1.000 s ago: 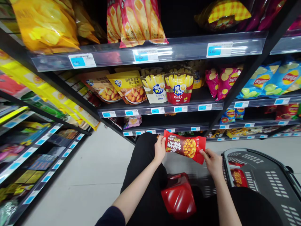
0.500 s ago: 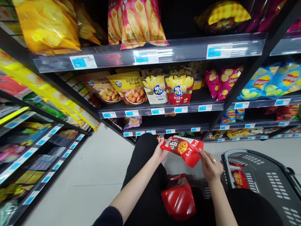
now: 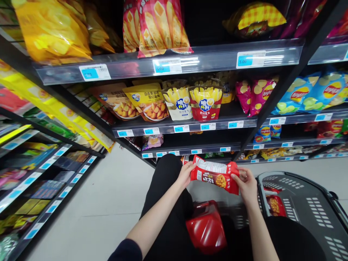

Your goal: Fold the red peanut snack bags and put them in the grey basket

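Snack shelves (image 3: pixel 212 58) stand behind one red packet (image 3: pixel 201 166), rolled since a second ago so its white panel shows. Left hand (image 3: pixel 186 174) and right hand (image 3: pixel 248 188) each pinch one end midair, near one grey basket (image 3: pixel 301 206).

Red pkt (image 3: pixel 214 175): print on white panel too sm. to read; L hand (image 3: pixel 185 174) & R hand (image 3: pixel 248 186) each cover pt. of an end. Grey basket (image 3: pixel 307 192) cut off at R & btm edges, pt. hidden behind R leg (image 3: pixel 293 237). Yellow bag (image 3: pixel 56 34) cropped at top. Far-L shelf goods (image 3: pixel 16 177) blurred, can't ID. Lower price tags (image 3: pixel 181 129) mostly illegible.
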{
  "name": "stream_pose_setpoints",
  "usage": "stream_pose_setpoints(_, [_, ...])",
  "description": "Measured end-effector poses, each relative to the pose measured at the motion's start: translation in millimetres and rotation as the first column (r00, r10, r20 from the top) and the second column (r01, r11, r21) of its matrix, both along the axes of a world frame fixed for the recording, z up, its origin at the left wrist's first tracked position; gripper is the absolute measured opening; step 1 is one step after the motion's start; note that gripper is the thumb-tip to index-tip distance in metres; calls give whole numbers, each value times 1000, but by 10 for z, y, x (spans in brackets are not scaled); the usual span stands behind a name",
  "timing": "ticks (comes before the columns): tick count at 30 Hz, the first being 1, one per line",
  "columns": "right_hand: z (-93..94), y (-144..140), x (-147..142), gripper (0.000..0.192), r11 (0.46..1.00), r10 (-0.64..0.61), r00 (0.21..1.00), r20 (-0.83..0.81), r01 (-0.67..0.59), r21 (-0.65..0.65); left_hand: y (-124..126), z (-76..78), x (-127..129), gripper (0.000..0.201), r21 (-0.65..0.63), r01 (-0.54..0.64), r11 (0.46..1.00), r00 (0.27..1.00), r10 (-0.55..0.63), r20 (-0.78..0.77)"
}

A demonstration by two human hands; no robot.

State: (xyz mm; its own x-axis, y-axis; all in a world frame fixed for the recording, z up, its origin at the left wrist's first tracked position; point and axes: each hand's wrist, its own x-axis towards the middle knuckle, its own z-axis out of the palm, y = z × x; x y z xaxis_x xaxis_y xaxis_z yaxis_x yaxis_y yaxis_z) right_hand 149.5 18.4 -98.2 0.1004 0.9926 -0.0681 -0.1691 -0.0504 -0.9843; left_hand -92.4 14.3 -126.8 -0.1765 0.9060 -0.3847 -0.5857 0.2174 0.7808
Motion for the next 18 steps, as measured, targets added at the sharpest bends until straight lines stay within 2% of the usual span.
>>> stream_pose_setpoints(7, [-168,57,20,49,996,-83,995,63,85,-27,-2,3,33,31,27,-75,997,990,78,-117])
stream_pose_setpoints(12, [-167,65,-26,52,988,-153,985,84,154,-8,-22,14,50,29,52,-126,991,973,134,-189])
stream_pose_setpoints(15, [-156,59,-54,57,979,-191,976,100,197,-45,-15,10,46,27,72,-173,982,956,185,-226])
stream_pose_setpoints(18, [-208,67,-50,55,970,-206,975,79,215,-114,-8,4,32,26,78,-170,982,953,184,-241])
